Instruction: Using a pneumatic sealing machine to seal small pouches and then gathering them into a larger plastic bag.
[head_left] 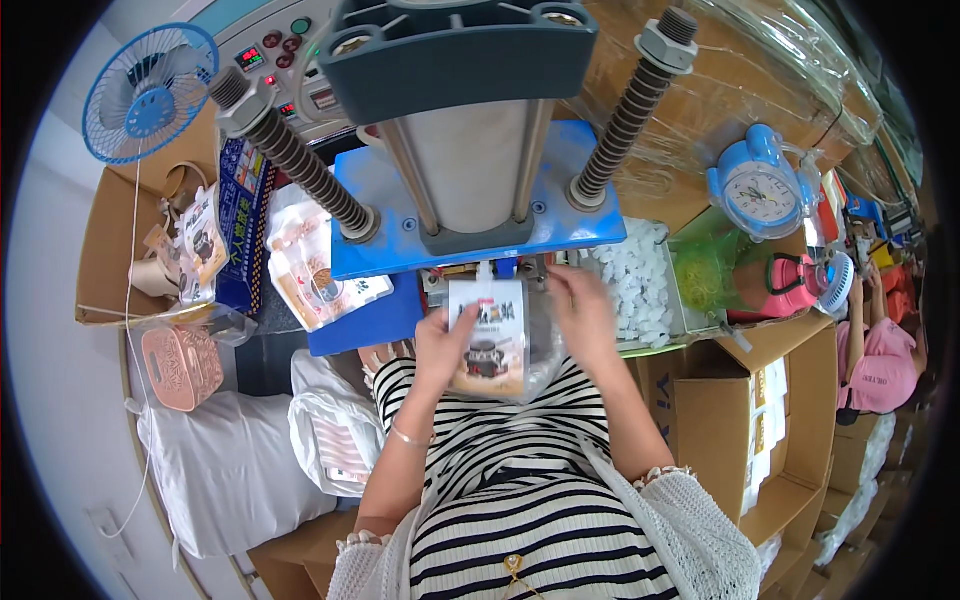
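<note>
My left hand (440, 348) is closed on the left edge of a printed white pouch (488, 335), with the thumb on its front. The pouch hangs upright over my lap, its top edge just below the blue plate (360, 232) of a press. A small white piece (485, 270) shows at the pouch's top, under the plate. To the right of the pouch, my right hand (585, 312) is lifted near the press's edge, its fingers smeared by motion. Behind the pouch, something of clear plastic (543, 340) shows between my hands.
A bin of small white plastic pieces (635, 280) stands right of the press. More printed pouches (318, 265) lie at the left, beside an open carton (105, 240). A blue fan (150, 108), an alarm clock (757, 190) and a pink-lidded bottle (788, 283) stand around. Another person (880, 365) sits far right.
</note>
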